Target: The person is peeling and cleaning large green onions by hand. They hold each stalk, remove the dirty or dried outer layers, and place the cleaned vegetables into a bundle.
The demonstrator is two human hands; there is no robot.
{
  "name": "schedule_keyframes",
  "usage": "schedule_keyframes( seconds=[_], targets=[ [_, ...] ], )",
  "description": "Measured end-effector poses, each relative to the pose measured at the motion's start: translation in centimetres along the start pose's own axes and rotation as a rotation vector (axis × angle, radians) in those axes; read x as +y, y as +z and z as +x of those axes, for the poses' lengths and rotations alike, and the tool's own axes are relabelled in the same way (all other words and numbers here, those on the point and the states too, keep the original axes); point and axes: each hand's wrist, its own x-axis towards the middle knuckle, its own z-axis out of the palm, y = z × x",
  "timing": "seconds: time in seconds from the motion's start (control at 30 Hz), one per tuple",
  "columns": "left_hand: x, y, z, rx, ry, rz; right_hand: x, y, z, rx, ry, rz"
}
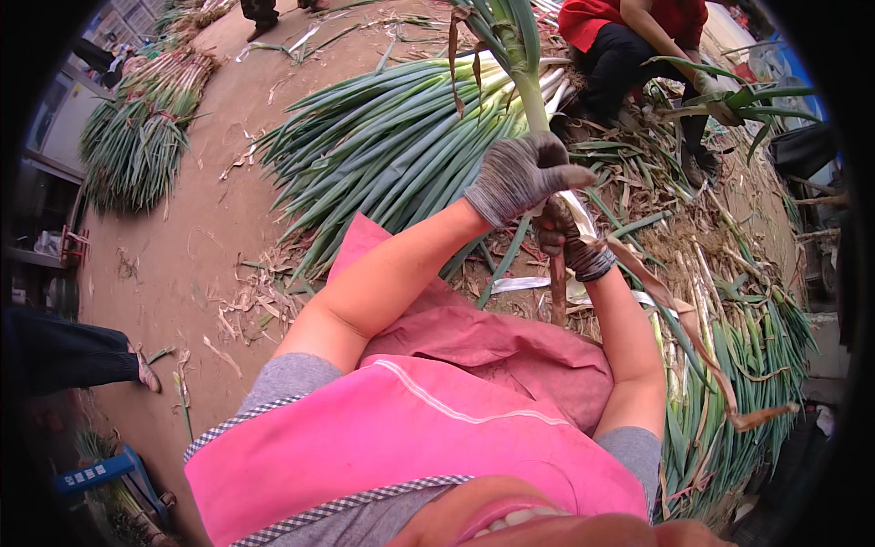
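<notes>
A large green onion (530,95) stands upright before me, its green leaves running out of the top of the view. Wearing a grey knit glove, my left hand (524,175) is closed round its pale stem, thumb stretched to the right. Just below, my right hand (576,242), also gloved, is closed at a peeled strip of dry outer leaf (679,305). That strip hangs over the wrist and trails down to the right. The lower end of the stalk is mostly hidden by my hands. A brown stick-like piece (558,290) shows beneath the right hand.
Beyond my arms lies a big pile of green onions (392,137). Tied bundles (150,128) stand far left; more onions (729,383) lie at right. Dry peelings (647,173) litter the ground. A person in red (629,55) crouches at far right, holding an onion. A blue stool (114,469) is lower left.
</notes>
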Motion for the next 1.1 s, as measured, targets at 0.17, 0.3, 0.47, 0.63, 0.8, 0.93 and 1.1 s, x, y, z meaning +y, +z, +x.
schedule_keyframes(
  seconds=[0.17, 0.3, 0.47, 0.63, 0.8, 0.93, 1.1],
  targets=[
    [-2.6, -5.2, 4.7, 0.452, -0.068, -0.507, -0.2, 5.0, 0.1, 0.32, -0.011, -0.11],
    [-4.3, -5.7, 5.6, 0.578, -0.263, -0.504, 0.4, 0.9, -0.2, 0.034, 0.181, 0.143],
    [-3.6, -5.2, 5.1, 0.503, -0.361, -0.863, 0.3, 3.8, 0.3, 0.05, 0.18, -0.155],
    [-4.8, -4.4, 5.9, 0.466, -0.203, -1.149, 0.0, 4.3, 0.5, 0.014, 0.041, -0.198],
    [-4.2, -4.3, 5.0, 0.425, -0.269, -1.15, 0.4, 3.5, -0.1, 0.06, 0.045, -0.312],
    [-4.5, -5.1, 4.7, 0.319, -0.509, -0.794, -0.1, 3.3, -1.1, 0.213, 0.062, -0.349],
    [-5.1, -3.2, 3.6, -0.045, -0.748, -0.741, -0.1, 1.2, -2.1, 0.239, -0.012, -0.295]
  ],
)
